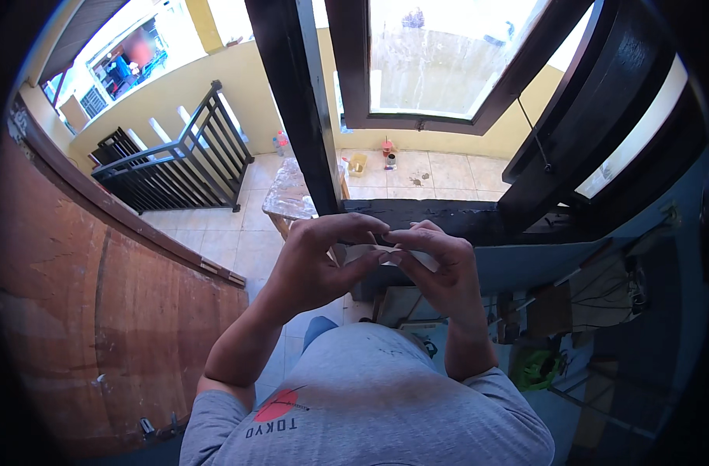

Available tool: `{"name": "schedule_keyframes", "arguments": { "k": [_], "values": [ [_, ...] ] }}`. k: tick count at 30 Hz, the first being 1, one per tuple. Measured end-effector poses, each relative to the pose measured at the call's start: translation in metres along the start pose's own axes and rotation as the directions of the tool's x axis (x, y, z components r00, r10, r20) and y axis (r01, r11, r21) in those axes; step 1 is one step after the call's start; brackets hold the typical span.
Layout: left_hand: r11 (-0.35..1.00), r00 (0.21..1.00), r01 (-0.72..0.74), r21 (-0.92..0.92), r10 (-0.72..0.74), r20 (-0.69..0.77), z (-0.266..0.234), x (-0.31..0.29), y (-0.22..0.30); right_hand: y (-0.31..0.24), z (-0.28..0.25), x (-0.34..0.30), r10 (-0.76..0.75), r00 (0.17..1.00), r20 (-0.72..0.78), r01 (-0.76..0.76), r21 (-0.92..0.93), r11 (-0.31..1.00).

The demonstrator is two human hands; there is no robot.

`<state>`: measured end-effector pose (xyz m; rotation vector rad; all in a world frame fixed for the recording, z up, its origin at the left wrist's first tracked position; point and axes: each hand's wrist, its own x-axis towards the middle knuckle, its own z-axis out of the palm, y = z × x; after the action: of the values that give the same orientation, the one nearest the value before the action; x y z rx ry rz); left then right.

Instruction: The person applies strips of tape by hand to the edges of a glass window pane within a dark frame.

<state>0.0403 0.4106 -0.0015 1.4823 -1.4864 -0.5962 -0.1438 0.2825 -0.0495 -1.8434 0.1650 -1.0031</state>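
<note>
Strip (360, 252) of thin, pale material is in front of the dark window sill (424, 219), pinched by 2 hands: the left hand (323, 252) and right hand (441, 260) both close thumb and fingertips on it, nearly meeting. It looks light, flexible and easily creased or torn, so a gentle pinch at the edges should suit it best.
</note>
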Motion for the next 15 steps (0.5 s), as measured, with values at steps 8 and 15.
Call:
{"name": "schedule_keyframes", "arguments": {
  "k": [8, 15],
  "values": [
    [0.981, 0.995, -0.086, 0.173, 0.094, -0.040, 0.014, 0.010, -0.011, -0.001, -0.009, -0.005, -0.044, 0.998, -0.046, 0.031, -0.265, 0.964],
    [0.902, 0.925, -0.309, 0.301, 0.358, -0.126, 0.033, 0.008, -0.021, 0.006, -0.015, -0.024, 0.152, 0.985, -0.086, -0.160, -0.095, 0.983]
  ]
}}
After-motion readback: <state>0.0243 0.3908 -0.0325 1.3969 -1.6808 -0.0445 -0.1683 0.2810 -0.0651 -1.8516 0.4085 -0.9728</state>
